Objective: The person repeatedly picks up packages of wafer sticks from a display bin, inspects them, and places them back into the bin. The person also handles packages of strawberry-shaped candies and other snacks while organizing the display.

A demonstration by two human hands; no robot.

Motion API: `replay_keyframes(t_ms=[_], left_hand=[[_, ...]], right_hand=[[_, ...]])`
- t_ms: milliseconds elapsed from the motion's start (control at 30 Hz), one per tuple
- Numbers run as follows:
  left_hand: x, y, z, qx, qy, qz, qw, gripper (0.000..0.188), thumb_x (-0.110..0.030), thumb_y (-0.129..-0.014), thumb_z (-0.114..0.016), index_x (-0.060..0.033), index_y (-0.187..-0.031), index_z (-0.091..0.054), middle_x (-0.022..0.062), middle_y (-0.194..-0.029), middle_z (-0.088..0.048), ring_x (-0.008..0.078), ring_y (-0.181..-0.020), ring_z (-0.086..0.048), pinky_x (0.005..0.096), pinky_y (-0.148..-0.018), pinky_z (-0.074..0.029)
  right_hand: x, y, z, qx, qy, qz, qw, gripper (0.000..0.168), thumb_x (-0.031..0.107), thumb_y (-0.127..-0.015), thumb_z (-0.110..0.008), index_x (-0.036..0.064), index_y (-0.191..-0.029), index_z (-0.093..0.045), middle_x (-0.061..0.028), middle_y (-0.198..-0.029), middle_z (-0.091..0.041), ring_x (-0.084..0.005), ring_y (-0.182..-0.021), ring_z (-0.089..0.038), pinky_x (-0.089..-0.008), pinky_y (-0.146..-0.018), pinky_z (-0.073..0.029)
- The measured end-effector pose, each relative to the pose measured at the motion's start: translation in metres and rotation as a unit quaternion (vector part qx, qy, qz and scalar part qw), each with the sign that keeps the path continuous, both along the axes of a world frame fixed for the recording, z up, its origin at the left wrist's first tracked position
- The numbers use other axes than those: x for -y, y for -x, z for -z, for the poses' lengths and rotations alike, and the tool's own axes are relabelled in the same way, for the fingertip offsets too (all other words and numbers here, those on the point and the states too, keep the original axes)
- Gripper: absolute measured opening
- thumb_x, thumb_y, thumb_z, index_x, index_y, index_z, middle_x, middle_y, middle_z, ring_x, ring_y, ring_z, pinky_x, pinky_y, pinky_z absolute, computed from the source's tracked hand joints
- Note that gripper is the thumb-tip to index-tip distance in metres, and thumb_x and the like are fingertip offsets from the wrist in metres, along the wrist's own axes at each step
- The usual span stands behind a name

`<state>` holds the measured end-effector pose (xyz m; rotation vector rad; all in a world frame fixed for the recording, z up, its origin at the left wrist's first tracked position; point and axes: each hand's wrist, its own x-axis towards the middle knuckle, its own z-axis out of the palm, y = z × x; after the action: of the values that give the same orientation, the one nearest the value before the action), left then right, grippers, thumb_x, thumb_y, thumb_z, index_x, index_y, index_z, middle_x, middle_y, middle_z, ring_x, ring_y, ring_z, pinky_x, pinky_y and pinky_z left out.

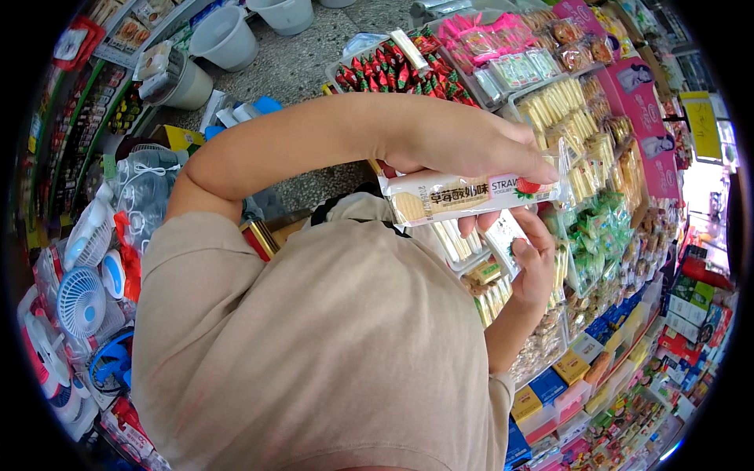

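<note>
My left hand (pixel 477 141) reaches across from the left and is closed on a wrapped strawberry-yogurt biscuit bar (pixel 450 197). The thumb lies over the printed strawberry near one end, and the clear wrapper end juts out past it. Just below, my right hand (pixel 533 253) pinches a small white packet (pixel 503 241) with a red and green print, its thumb on the front. The bar partly covers this packet. Behind both hands are trays of wrapped snacks, including pale yellow wafer packs (pixel 556 109) and green-wrapped sweets (pixel 601 241).
Red-wrapped sweets (pixel 383 70) fill a clear tray ahead. Pale buckets (pixel 224 38) stand on the speckled floor (pixel 294 65). To the left are small fans (pixel 82 300) and bundled clear bottles (pixel 141 188). Boxes (pixel 548 385) line the lower right. A yellow sign (pixel 701 123) hangs at far right.
</note>
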<state>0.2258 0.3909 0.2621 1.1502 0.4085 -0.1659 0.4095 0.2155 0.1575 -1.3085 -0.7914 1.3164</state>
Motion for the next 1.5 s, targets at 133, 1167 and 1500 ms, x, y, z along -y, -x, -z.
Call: replay_keyframes(t_ms=[133,1167,1500], left_hand=[[0.007,-0.004,0.004,0.041,-0.022,0.012,0.999,0.036,-0.04,-0.093,-0.047,-0.0046,-0.099,-0.047,0.0078,-0.071,-0.058,0.0136,-0.058,-0.06,0.0246,-0.05,-0.047],[0.313,0.197,0.207,0.104,0.001,-0.397,0.912,0.051,-0.033,-0.078,-0.071,-0.005,-0.116,-0.051,0.0065,-0.115,-0.053,0.0133,-0.103,-0.05,0.0269,-0.089,-0.041],[0.503,0.258,0.211,-0.161,-0.117,-0.724,0.66,0.109,-0.041,-0.064,-0.077,-0.0026,-0.142,-0.011,0.025,-0.126,-0.043,0.0281,-0.117,-0.045,0.0323,-0.097,-0.037]], right_hand=[[-0.003,-0.005,-0.007,-0.03,0.017,-0.035,0.999,0.043,0.01,-0.07,-0.059,-0.005,-0.109,-0.057,-0.0119,-0.105,-0.061,-0.0154,-0.095,-0.058,-0.0278,-0.085,-0.044],[0.048,0.2,0.105,-0.019,0.288,-0.547,0.786,0.045,0.028,-0.093,-0.049,0.001,-0.128,-0.043,-0.0105,-0.119,-0.054,-0.0181,-0.105,-0.057,-0.0306,-0.082,-0.049],[0.144,0.359,0.121,0.047,0.164,-0.805,0.568,0.066,0.055,-0.091,-0.038,0.007,-0.136,-0.032,-0.0104,-0.126,-0.047,-0.0196,-0.112,-0.05,-0.0344,-0.084,-0.047]])
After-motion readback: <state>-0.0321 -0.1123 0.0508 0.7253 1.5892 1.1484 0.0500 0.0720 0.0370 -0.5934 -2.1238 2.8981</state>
